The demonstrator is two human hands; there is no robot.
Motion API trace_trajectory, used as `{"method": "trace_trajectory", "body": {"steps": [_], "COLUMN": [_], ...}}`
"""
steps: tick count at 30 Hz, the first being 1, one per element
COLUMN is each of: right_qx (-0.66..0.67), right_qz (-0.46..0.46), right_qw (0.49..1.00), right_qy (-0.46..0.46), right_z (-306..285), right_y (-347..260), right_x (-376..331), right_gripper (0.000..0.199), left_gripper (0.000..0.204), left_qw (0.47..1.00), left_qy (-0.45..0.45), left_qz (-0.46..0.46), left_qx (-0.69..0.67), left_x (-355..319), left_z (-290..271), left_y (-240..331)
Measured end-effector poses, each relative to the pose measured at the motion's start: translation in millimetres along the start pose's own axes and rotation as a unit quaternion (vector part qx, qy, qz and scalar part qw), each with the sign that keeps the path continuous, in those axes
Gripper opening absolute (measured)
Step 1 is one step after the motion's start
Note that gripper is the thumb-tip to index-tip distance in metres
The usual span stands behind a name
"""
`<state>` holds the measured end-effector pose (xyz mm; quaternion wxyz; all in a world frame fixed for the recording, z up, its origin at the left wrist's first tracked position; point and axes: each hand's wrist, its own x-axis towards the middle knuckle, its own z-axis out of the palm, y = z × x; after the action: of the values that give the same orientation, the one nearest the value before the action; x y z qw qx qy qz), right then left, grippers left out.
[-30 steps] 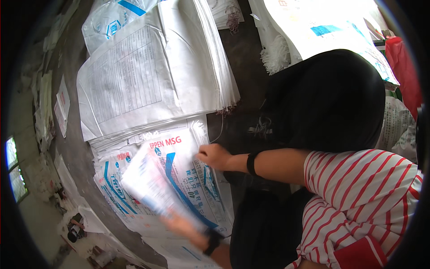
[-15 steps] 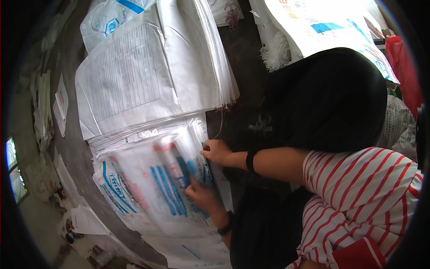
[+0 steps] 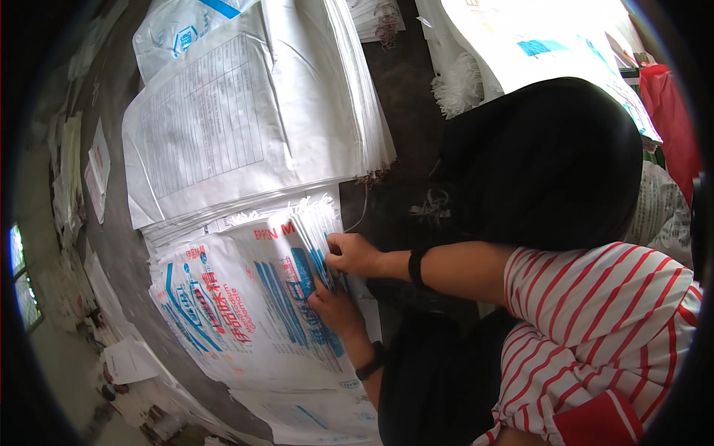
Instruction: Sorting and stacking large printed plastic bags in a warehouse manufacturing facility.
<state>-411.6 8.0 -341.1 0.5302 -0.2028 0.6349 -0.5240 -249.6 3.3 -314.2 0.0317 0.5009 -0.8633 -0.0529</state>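
The right hand (image 3: 353, 255) had its fingers curled in, clamped on the raised edges of the printed sacks (image 3: 230, 305). The left hand (image 3: 338, 308) lay just below it, fingertips against the same edges; whether its thumb and fingers met could not be told. The 2 hands were near each other, with a black band (image 3: 416, 269) on the right wrist and a watch (image 3: 370, 362) on the left.

The sacks lay flat in a pile under and to the left of the hands, their right edges bunched in a narrow fan. White fringe (image 3: 320, 211) stuck up at the top of that fan, and a loose thread (image 3: 364, 210) curved beside it. Beyond the pile's upper edge was a thicker white stack (image 3: 201, 119); off to the right were a black-clad knee (image 3: 543, 163), a striped sleeve (image 3: 595, 297) and a red bag (image 3: 673, 119).

The likeliest trouble was the fan slipping shut, since the edges looked thin and smooth and the grip took in only a margin. Sacks might also have clung in pairs, or the fringe might have tangled and dragged a neighbour askew.

The sacks bore red Latin capitals at the top, red and blue Chinese characters, and slanting blue stripes. The white stack showed a grey ruled table, its entries too small to read.
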Motion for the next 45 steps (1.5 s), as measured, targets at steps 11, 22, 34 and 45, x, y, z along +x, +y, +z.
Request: {"method": "trace_trajectory", "body": {"steps": [11, 22, 34, 45], "right_qx": [0.163, 0.088, -0.145, -0.260], "right_qz": [0.068, 0.168, 0.201, 0.119], "right_qw": [0.979, 0.969, 0.895, 0.889], "right_qy": [-0.101, -0.160, -0.370, -0.357], "right_z": [12, -22, -65, -51], "right_y": [-32, -49, -81, -61], "right_x": [-10, 5, 25, 22], "right_gripper": [0.028, 0.048, 0.058, 0.044], "left_gripper": [0.051, 0.048, 0.036, 0.034], "left_qw": [0.962, 0.966, 0.985, 0.996], "left_qy": [-0.110, 0.121, -0.114, 0.073], "left_qz": [-0.240, -0.210, 0.018, -0.031], "left_qx": [-0.076, 0.088, -0.131, -0.041], "left_x": [23, -15, -124, -142], "left_z": [-76, -328, -39, -22], "left_y": [3, -35, 22, 31]}}
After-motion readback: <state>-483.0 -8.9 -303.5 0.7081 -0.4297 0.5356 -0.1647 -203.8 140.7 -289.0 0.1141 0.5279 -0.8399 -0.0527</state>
